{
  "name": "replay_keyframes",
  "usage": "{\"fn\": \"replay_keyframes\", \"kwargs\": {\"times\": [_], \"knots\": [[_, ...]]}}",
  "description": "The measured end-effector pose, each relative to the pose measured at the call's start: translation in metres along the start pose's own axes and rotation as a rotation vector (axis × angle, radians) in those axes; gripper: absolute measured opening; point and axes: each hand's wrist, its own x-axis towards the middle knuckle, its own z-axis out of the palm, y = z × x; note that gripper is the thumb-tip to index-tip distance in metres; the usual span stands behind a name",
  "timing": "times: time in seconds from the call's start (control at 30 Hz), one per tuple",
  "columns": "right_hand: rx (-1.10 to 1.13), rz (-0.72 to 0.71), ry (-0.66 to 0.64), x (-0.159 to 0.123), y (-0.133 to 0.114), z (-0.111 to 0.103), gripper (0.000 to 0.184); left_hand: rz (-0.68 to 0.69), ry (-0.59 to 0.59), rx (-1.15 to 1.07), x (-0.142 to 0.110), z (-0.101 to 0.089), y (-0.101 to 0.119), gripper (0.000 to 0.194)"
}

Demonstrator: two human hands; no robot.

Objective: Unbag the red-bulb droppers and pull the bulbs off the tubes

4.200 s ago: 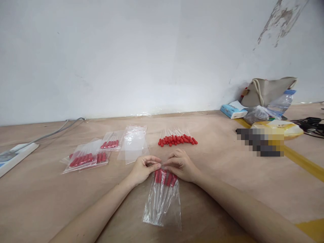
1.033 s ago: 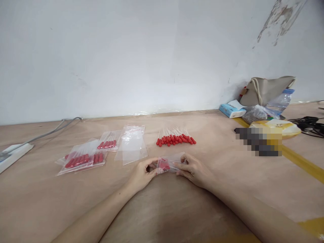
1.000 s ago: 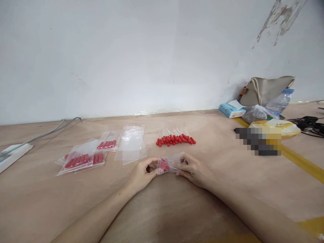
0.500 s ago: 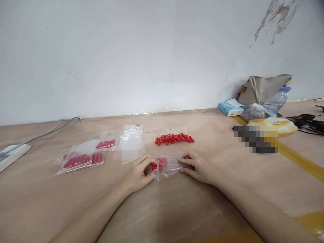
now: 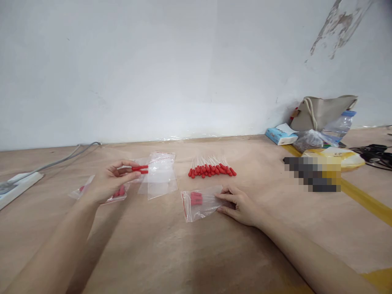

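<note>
My left hand [image 5: 108, 181] is raised over the filled bags on the left and pinches two red-bulbed glass droppers [image 5: 140, 169], bulbs pointing right. My right hand [image 5: 240, 204] lies on the wooden table with fingers closed on the right end of a clear zip bag [image 5: 200, 202] that still has red bulbs inside. A row of loose red-bulbed droppers [image 5: 211, 168] lies just beyond that bag. Empty clear bags [image 5: 161, 175] are stacked between my hands.
Filled dropper bags [image 5: 118, 192] lie partly under my left hand. A white power strip [image 5: 18, 184] with a grey cable is at far left. At the right stand a beige tote bag [image 5: 324, 112], a blue box [image 5: 280, 134], plastic bags and black cables.
My left hand pulled two droppers out of the zip bag and carried them left, above the filled bags. My right hand stayed on the bag, which now lies flat.
</note>
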Motion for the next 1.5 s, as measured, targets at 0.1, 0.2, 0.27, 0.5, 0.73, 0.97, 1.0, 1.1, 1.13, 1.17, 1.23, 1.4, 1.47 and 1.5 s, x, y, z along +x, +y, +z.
{"fn": "replay_keyframes", "kwargs": {"times": [0.1,0.2,0.27,0.5,0.73,0.97,1.0,1.1,1.13,1.17,1.23,1.4,1.47,1.5], "knots": [[0.016,-0.007,-0.001,0.001,0.0,0.0,0.038,0.097,0.182,-0.022,-0.004,0.025,-0.001,0.026],[0.026,-0.011,0.001,0.001,-0.001,0.0,0.038,0.396,0.12,0.201,-0.004,0.067,-0.012,0.013],[0.025,-0.016,0.006,0.001,-0.001,0.0,0.038,0.571,0.057,0.36,0.0,0.095,-0.021,0.015],[0.018,-0.028,0.019,0.001,0.0,0.001,0.039,0.662,-0.134,0.627,0.011,0.141,-0.035,0.03],[0.015,-0.044,0.023,0.002,-0.003,0.0,0.036,0.458,-0.255,0.445,0.004,0.139,-0.027,0.041],[0.03,-0.055,0.034,0.001,-0.002,-0.003,0.039,0.393,-0.164,0.241,-0.031,0.117,-0.011,0.019],[0.032,-0.066,0.033,0.001,-0.001,-0.004,0.04,0.378,-0.155,0.236,-0.041,0.113,-0.01,0.013],[0.042,-0.07,0.028,0.001,-0.001,-0.007,0.04,0.307,-0.23,0.223,-0.067,0.104,-0.007,0.01],[0.046,-0.056,0.027,0.002,-0.001,-0.007,0.037,0.291,-0.276,0.216,-0.072,0.103,-0.007,0.011],[0.049,-0.032,0.031,0.002,-0.002,-0.007,0.034,0.282,-0.318,0.205,-0.076,0.103,-0.007,0.012],[0.041,0.021,0.042,0.004,-0.003,-0.007,0.031,0.271,-0.371,0.187,-0.079,0.106,-0.008,0.013],[0.043,0.035,0.007,0.007,-0.004,-0.004,0.029,0.204,-0.394,0.152,-0.074,0.115,-0.013,0.031],[0.071,0.05,-0.018,0.008,-0.005,-0.005,0.024,0.177,-0.412,0.131,-0.074,0.116,-0.014,0.037],[0.083,0.063,-0.029,0.009,-0.006,-0.006,0.022,0.172,-0.421,0.125,-0.074,0.116,-0.014,0.038]]}}
